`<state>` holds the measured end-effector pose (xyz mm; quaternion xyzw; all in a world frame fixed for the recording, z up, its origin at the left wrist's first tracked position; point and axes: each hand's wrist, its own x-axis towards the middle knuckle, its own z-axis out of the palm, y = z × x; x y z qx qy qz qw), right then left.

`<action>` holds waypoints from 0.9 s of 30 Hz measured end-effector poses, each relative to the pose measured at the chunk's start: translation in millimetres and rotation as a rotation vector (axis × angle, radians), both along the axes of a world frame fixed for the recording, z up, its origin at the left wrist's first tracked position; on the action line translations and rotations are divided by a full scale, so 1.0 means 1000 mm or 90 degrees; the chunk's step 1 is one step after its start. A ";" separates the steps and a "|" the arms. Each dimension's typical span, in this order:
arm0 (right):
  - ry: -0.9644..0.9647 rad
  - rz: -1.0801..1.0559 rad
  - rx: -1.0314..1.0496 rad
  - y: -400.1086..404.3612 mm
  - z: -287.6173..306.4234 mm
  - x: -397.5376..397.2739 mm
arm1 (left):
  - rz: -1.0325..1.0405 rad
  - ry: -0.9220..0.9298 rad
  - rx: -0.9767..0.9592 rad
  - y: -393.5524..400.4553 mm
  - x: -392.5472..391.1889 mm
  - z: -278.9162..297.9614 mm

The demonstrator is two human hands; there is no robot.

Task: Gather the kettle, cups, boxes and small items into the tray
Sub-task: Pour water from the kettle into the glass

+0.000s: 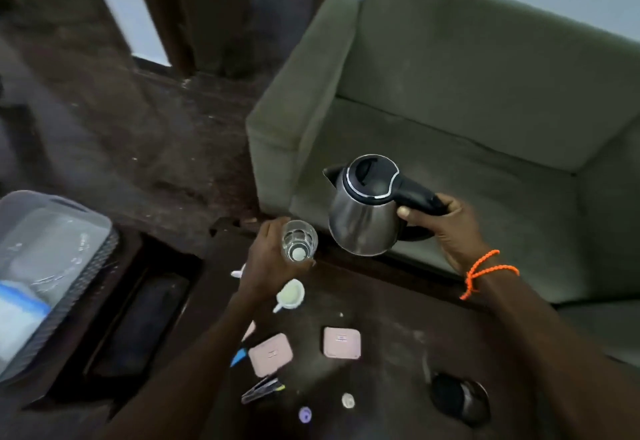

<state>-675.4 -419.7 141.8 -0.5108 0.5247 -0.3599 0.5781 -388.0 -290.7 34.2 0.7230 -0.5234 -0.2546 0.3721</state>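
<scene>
My right hand (446,228) grips the black handle of a steel kettle (363,211), held in the air above the table's far edge. My left hand (268,259) holds a clear glass (299,240) upright just left of the kettle. On the dark table (391,349) lie a white cup (291,295), two pink boxes (270,353) (342,342), a black kettle base (460,401), tweezers-like metal tool (263,389) and small round items (348,400) (304,414). The grey tray (90,263) stands at the far left, with plastic and a blue-white packet inside.
A green armchair (467,100) stands right behind the table. A lower dark shelf or table section (145,318) lies between the tray and the main table. Dark floor stretches to the back left, with wooden door frames (180,13) beyond.
</scene>
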 end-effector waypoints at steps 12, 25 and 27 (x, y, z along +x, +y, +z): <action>0.091 -0.008 0.053 0.018 -0.078 -0.178 | -0.175 0.009 0.142 -0.021 -0.121 -0.112; 0.205 0.125 0.021 0.032 -0.103 -0.174 | -0.224 -0.080 0.185 -0.023 -0.144 -0.148; 0.246 0.146 0.015 0.031 -0.101 -0.167 | -0.221 -0.074 0.197 -0.022 -0.144 -0.148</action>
